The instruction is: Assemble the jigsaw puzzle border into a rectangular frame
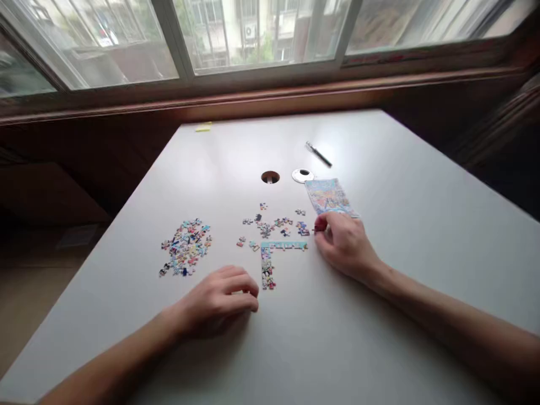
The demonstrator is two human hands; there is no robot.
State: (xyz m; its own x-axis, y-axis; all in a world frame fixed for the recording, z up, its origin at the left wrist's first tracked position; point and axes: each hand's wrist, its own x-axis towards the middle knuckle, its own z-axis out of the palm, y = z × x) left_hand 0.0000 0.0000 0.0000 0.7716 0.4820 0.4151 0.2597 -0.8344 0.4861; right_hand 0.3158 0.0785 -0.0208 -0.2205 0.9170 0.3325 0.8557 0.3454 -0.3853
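My right hand (343,242) pinches a small dark puzzle piece (316,230) between thumb and forefinger, just over the lower edge of a printed picture sheet (329,194). To its left lies a joined L-shaped strip of jigsaw (284,246), light blue along the top and multicoloured down the side. My left hand (225,295) rests beside the lower end of that strip, fingers loosely curled, thumb and forefinger apart, with nothing visible in them. Above the strip several loose puzzle pieces (265,229) are scattered. A pile of mixed puzzle pieces (188,247) sits farther left.
The white table (405,270) has a round cable hole (270,178) with its cover disc (302,176) lying alongside. Behind them is a dark pen-like object (319,154). Yellow sticky notes (203,127) lie at the far left edge, below the window (261,34).
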